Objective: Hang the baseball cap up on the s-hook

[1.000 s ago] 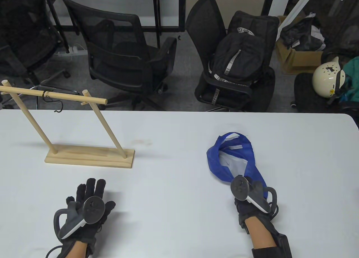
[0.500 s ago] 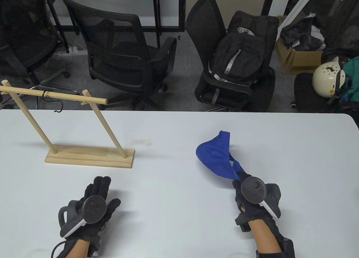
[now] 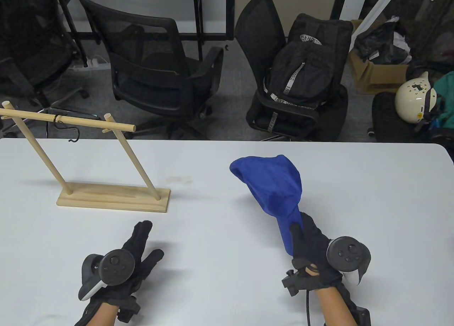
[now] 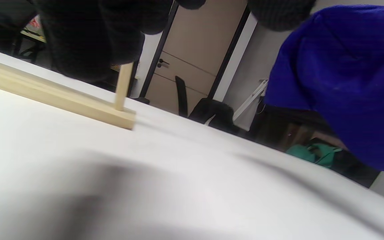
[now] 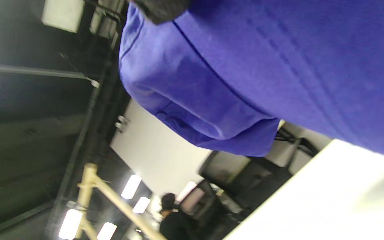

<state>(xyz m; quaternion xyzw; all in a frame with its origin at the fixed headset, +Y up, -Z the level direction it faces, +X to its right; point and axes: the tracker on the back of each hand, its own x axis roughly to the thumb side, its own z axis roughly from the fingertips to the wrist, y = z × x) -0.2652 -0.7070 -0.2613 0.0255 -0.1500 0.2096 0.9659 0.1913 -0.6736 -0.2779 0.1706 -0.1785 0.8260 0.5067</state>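
The baseball cap is gripped at its near end by the right hand and held above the counter; the left hand holds nothing, its fingers extended. The cap is judged soft and light, so the back strap, not visible now, should be held for the s-hook far left.

The white table carries the wooden rack's base at left.

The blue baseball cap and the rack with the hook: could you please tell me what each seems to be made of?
The blue baseball cap, gripped by the right hand, looks like soft matte woven fabric: it creases and shows stitched seams. The pale wooden rack seems unfinished light wood, dowels on a flat base. The small dark s-hook is probably thin metal wire, too small to confirm.
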